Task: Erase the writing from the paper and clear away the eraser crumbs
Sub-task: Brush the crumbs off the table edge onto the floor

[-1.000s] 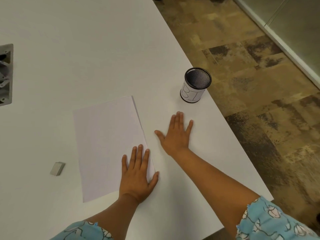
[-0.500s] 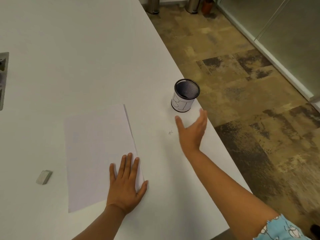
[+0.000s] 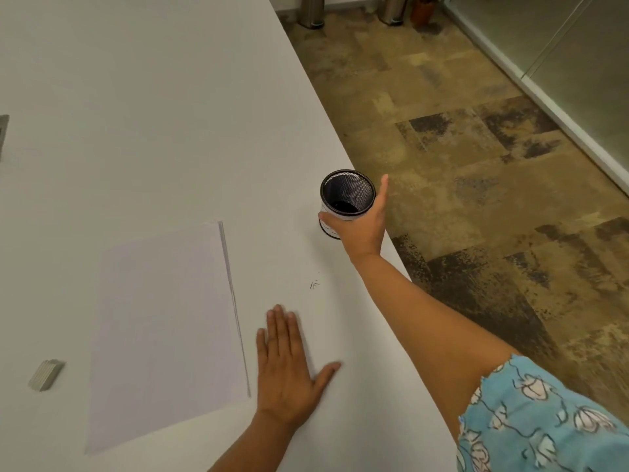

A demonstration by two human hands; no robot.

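Observation:
A blank white sheet of paper lies on the white table, with no writing that I can make out. A small pile of dark eraser crumbs sits on the table right of the sheet. My left hand rests flat on the table just right of the paper's lower edge, fingers together, holding nothing. My right hand is wrapped around the black mesh cup near the table's right edge. A grey eraser lies at the far left.
The table's right edge runs diagonally past the cup, with patterned brown floor beyond. A grey metal fitting shows at the left border. Metal bins stand on the floor at the top.
My right hand rose from lying flat on the table and moved forward to grip the mesh cup. My left hand slid off the paper onto the table to its right. The crumbs came into view.

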